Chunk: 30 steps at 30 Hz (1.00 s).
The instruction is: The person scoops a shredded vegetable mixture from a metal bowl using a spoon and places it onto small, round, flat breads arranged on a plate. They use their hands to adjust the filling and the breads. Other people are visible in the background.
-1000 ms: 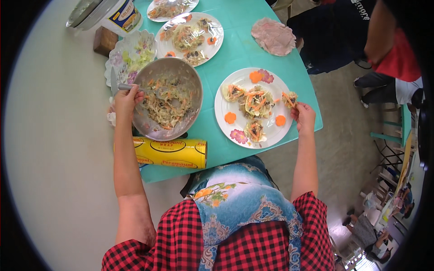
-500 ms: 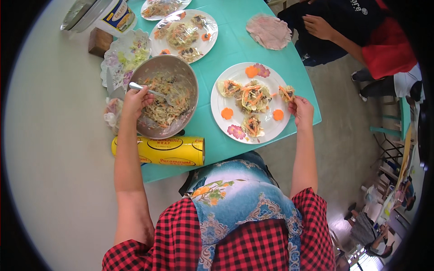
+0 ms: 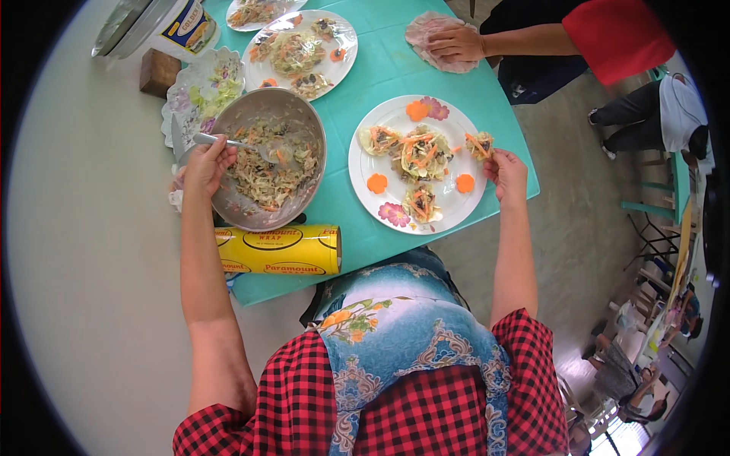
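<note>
My left hand (image 3: 207,166) is closed around the handle of a metal spoon (image 3: 247,145), whose end is in a deep metal pan (image 3: 319,163). A shredded vegetable mix (image 3: 275,181) with carrot strips and dark bits lies in the pan. On the right, my right hand (image 3: 508,176) pinches a small cabbage-leaf cup (image 3: 479,145) topped with the mix, at the right rim of a white plate (image 3: 449,216). More filled leaf cups (image 3: 420,204) sit around a larger central mound (image 3: 423,157) on that plate, with flower-shaped carrot slices (image 3: 464,183) between them.
A yellow wrap box (image 3: 281,249) lies at the table's near edge. Beyond the pan stand film-covered plates (image 3: 346,68), a dish of shredded greens (image 3: 176,114), a knife (image 3: 177,137), a wooden block (image 3: 160,72) and a white bucket (image 3: 199,49). A co-worker's hand (image 3: 456,43) presses a pink cloth (image 3: 418,34).
A co-worker's arm has reached in and put a hand on the pink cloth. My left hand has shifted slightly left with the spoon. My right hand still holds the leaf cup at the plate's rim.
</note>
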Each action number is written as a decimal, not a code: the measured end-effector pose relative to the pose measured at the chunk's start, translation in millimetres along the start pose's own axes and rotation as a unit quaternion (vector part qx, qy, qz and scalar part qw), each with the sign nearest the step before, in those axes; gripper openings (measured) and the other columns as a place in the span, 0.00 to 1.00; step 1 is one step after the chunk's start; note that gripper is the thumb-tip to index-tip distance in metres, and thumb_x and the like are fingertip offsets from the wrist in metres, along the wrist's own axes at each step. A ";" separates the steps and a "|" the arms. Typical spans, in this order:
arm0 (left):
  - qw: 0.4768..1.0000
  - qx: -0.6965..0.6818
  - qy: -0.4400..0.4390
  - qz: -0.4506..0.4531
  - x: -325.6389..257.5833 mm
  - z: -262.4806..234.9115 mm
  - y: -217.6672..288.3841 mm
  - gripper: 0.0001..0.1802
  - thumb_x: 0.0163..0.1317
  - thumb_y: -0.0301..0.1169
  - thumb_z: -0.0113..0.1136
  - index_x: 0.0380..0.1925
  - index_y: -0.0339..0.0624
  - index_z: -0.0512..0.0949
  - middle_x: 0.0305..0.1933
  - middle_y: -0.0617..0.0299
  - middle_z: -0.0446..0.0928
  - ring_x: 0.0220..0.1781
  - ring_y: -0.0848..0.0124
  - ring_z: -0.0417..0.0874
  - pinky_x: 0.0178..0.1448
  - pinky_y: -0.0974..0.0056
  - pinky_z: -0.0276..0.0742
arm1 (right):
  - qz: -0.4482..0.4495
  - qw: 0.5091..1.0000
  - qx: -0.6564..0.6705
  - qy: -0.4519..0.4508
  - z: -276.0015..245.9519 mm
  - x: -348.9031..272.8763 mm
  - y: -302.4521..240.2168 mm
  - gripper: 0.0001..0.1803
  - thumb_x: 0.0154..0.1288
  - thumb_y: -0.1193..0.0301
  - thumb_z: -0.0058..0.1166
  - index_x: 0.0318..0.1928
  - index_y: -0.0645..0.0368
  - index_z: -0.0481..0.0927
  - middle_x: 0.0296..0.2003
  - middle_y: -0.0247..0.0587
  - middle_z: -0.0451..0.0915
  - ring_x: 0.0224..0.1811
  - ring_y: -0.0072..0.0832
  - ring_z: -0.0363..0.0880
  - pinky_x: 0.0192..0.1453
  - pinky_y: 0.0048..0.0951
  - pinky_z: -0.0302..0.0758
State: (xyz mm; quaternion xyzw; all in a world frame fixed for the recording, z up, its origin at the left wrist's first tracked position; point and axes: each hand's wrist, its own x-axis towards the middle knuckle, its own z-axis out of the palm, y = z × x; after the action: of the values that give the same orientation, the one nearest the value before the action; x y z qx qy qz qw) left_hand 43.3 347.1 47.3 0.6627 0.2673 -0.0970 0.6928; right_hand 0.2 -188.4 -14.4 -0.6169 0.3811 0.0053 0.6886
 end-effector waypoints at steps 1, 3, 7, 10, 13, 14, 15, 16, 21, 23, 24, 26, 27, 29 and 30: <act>0.999 -0.015 0.007 0.028 -0.4 2.9 -1.5 0.09 0.62 0.30 0.55 0.38 0.35 0.73 0.31 0.59 0.77 0.32 0.74 0.80 0.35 0.72 0.79 | 0.000 1.000 0.001 0.000 0.2 0.1 -0.3 0.07 0.58 0.76 0.50 0.37 0.65 0.75 0.24 0.37 0.78 0.21 0.21 0.76 0.24 0.22 0.75; 0.995 -0.046 0.023 0.083 0.1 9.4 -6.7 0.09 0.62 0.30 0.56 0.39 0.36 0.73 0.32 0.60 0.78 0.32 0.73 0.80 0.36 0.72 0.79 | 0.000 1.000 0.002 0.001 1.0 0.2 -0.3 0.07 0.58 0.76 0.50 0.37 0.65 0.75 0.24 0.37 0.78 0.20 0.21 0.76 0.24 0.22 0.75; 0.993 0.015 -0.008 0.113 9.2 14.4 -17.2 0.07 0.62 0.29 0.56 0.38 0.38 0.75 0.32 0.61 0.78 0.33 0.73 0.81 0.35 0.72 0.79 | 0.003 1.000 -0.001 0.005 2.2 0.0 -1.0 0.07 0.58 0.77 0.50 0.37 0.65 0.75 0.24 0.37 0.78 0.20 0.21 0.76 0.24 0.22 0.76; 0.994 0.046 -0.043 0.092 7.3 24.9 -19.4 0.07 0.62 0.29 0.56 0.37 0.39 0.75 0.32 0.62 0.77 0.33 0.73 0.81 0.35 0.72 0.78 | 0.002 1.000 -0.004 0.009 2.0 -0.3 -0.9 0.07 0.58 0.77 0.50 0.38 0.65 0.75 0.24 0.37 0.78 0.20 0.21 0.76 0.24 0.22 0.76; 0.996 0.058 -0.051 0.054 4.7 28.1 -15.9 0.09 0.62 0.31 0.56 0.39 0.37 0.74 0.32 0.61 0.77 0.32 0.73 0.80 0.36 0.71 0.78 | 0.001 1.000 -0.004 0.010 1.3 0.3 -0.3 0.07 0.58 0.76 0.51 0.38 0.65 0.75 0.24 0.37 0.78 0.20 0.22 0.77 0.24 0.22 0.76; 0.995 0.061 -0.063 0.038 6.0 28.2 -15.0 0.10 0.62 0.31 0.56 0.40 0.37 0.73 0.32 0.61 0.77 0.32 0.73 0.80 0.36 0.71 0.78 | 0.001 1.000 -0.004 0.010 1.0 0.6 -0.1 0.07 0.58 0.76 0.51 0.38 0.65 0.75 0.24 0.37 0.78 0.21 0.22 0.77 0.24 0.22 0.76; 0.995 0.064 -0.073 0.023 7.3 27.3 -14.2 0.11 0.62 0.32 0.56 0.40 0.36 0.73 0.32 0.60 0.77 0.32 0.73 0.80 0.36 0.71 0.78 | 0.001 1.000 -0.002 0.010 1.6 0.5 0.0 0.07 0.58 0.76 0.51 0.38 0.65 0.75 0.24 0.37 0.78 0.21 0.22 0.77 0.24 0.22 0.76; 0.996 0.053 -0.076 0.013 8.3 26.6 -14.6 0.12 0.62 0.32 0.56 0.40 0.36 0.72 0.32 0.61 0.76 0.32 0.73 0.79 0.36 0.71 0.78 | 0.001 1.000 0.000 0.011 2.0 0.3 0.2 0.07 0.58 0.76 0.51 0.38 0.65 0.76 0.24 0.37 0.78 0.21 0.22 0.77 0.24 0.22 0.76; 0.997 -0.006 -0.079 -0.025 15.8 25.2 -20.3 0.11 0.62 0.32 0.56 0.39 0.37 0.71 0.32 0.62 0.75 0.33 0.73 0.79 0.36 0.70 0.78 | 0.006 1.000 -0.007 0.007 0.8 1.8 0.1 0.07 0.58 0.76 0.51 0.38 0.64 0.75 0.24 0.37 0.78 0.21 0.21 0.77 0.24 0.22 0.76; 0.995 -0.023 -0.089 -0.038 19.6 23.7 -20.7 0.10 0.62 0.32 0.55 0.39 0.37 0.71 0.32 0.62 0.75 0.33 0.73 0.79 0.36 0.69 0.79 | 0.007 1.000 -0.015 0.003 -0.7 3.3 1.2 0.08 0.59 0.75 0.51 0.39 0.62 0.75 0.23 0.35 0.77 0.22 0.21 0.77 0.25 0.21 0.76; 0.994 -0.032 -0.094 -0.043 21.3 22.1 -20.9 0.10 0.63 0.32 0.55 0.39 0.38 0.71 0.32 0.63 0.75 0.33 0.73 0.79 0.36 0.69 0.79 | 0.008 1.000 -0.015 0.004 -0.5 2.8 1.0 0.08 0.59 0.75 0.51 0.39 0.62 0.75 0.23 0.35 0.77 0.22 0.20 0.77 0.25 0.21 0.76; 0.994 -0.037 -0.088 -0.050 23.7 18.8 -22.0 0.10 0.62 0.31 0.56 0.40 0.38 0.71 0.32 0.63 0.75 0.33 0.73 0.79 0.37 0.69 0.79 | 0.009 1.000 -0.016 0.005 0.4 1.8 0.7 0.07 0.59 0.75 0.51 0.39 0.62 0.75 0.23 0.35 0.77 0.22 0.20 0.77 0.25 0.21 0.76; 0.994 -0.039 -0.085 -0.053 24.8 17.2 -21.8 0.10 0.62 0.31 0.56 0.40 0.38 0.71 0.32 0.63 0.75 0.33 0.73 0.79 0.37 0.69 0.79 | 0.008 1.000 -0.012 0.007 1.1 1.5 0.5 0.07 0.59 0.75 0.51 0.39 0.63 0.75 0.24 0.35 0.77 0.22 0.21 0.77 0.24 0.21 0.76; 0.993 -0.051 -0.087 -0.053 25.4 12.2 -21.1 0.10 0.62 0.31 0.56 0.41 0.38 0.71 0.32 0.63 0.75 0.33 0.73 0.79 0.37 0.69 0.79 | 0.005 1.000 -0.004 0.009 3.1 1.0 0.3 0.07 0.59 0.76 0.51 0.38 0.65 0.75 0.24 0.37 0.78 0.20 0.22 0.77 0.23 0.22 0.76; 0.993 -0.057 -0.089 -0.054 25.2 10.9 -20.3 0.11 0.62 0.31 0.57 0.41 0.39 0.71 0.32 0.64 0.75 0.33 0.73 0.79 0.37 0.69 0.79 | 0.005 1.000 0.001 0.009 2.4 1.6 0.8 0.07 0.58 0.76 0.51 0.38 0.65 0.75 0.24 0.37 0.78 0.20 0.22 0.77 0.23 0.22 0.76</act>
State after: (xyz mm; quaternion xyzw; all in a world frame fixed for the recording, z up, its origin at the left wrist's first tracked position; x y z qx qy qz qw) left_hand 57.1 340.0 16.8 0.5956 0.2449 -0.1771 0.7443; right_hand 2.2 -187.0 -16.0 -0.6145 0.3903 0.0033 0.6856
